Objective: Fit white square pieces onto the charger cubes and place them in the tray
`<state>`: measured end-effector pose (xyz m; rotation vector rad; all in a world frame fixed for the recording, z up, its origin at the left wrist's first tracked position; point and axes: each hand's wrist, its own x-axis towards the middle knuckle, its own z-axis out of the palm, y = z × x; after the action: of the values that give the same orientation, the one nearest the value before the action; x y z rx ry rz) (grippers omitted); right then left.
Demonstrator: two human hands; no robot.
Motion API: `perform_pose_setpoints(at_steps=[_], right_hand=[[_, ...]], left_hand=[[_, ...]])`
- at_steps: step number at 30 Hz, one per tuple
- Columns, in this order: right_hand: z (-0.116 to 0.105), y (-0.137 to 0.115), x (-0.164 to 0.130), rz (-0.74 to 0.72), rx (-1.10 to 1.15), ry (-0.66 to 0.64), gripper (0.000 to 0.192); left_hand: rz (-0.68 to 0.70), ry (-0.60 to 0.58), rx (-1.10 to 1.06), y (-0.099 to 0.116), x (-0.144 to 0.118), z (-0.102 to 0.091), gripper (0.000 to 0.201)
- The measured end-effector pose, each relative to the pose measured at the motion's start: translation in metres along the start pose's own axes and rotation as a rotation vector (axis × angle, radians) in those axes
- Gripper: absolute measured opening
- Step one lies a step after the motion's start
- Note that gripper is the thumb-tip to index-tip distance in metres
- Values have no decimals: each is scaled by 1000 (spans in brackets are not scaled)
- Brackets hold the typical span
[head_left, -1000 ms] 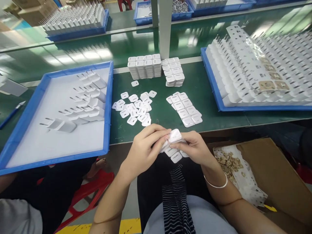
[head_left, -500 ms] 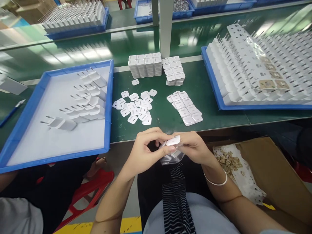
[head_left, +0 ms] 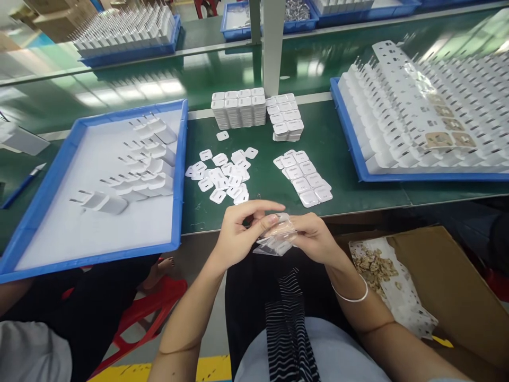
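Head view: both hands meet just below the near edge of the green tabletop (head_left: pixel 262 196), left hand (head_left: pixel 238 236) and right hand (head_left: pixel 314 241) pinching a small clear plastic film piece (head_left: pixel 274 239), its long axis roughly left-right and lying flattish. Loose white square caps (head_left: pixel 225 178) sit at 12 o'clock, a blue tray of white chargers (head_left: pixel 119 175) at 10, and a cardboard box (head_left: pixel 441 286) at 3.

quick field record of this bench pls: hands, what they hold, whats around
left hand: pinching the film strip from its left end
right hand: gripping the strip's right end
film strip: clear backing sheet, held above the lap
loose labels: scattered white pieces on the green bench
left tray: blue, a few white chargers
right tray: blue, packed with chargers
cardboard box: holds peeled scraps
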<state>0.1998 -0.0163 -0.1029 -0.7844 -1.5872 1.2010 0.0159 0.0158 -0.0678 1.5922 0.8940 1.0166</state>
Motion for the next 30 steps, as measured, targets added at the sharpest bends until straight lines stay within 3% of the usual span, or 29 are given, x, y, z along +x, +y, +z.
perform_pose_setpoints(at_steps=[3,8,13,16,21,26,28,30], right_hand=[[0,-2,1,15,74,-2,20],[-2,1,0,107,214,8,14],[-7,4,-6,214,288,36,11],[-7,4,-10,270,309,49,10],[-6,6,-16,472,368,124,18],[-8,13,-33,655,438,233,23],[-5,15,-38,716,471,286,27],[1,16,-41,753,489,321,31]], left_hand=[[-90,-25,-104,1,3,0,13],[-220,33,-293,5,7,1,23],[-231,158,-298,12,8,5,20],[-162,207,-235,11,7,9,16],[8,286,113,7,6,3,16],[227,647,566,6,22,-35,14],[283,631,882,0,34,-46,16],[263,489,1146,-11,45,-50,20]])
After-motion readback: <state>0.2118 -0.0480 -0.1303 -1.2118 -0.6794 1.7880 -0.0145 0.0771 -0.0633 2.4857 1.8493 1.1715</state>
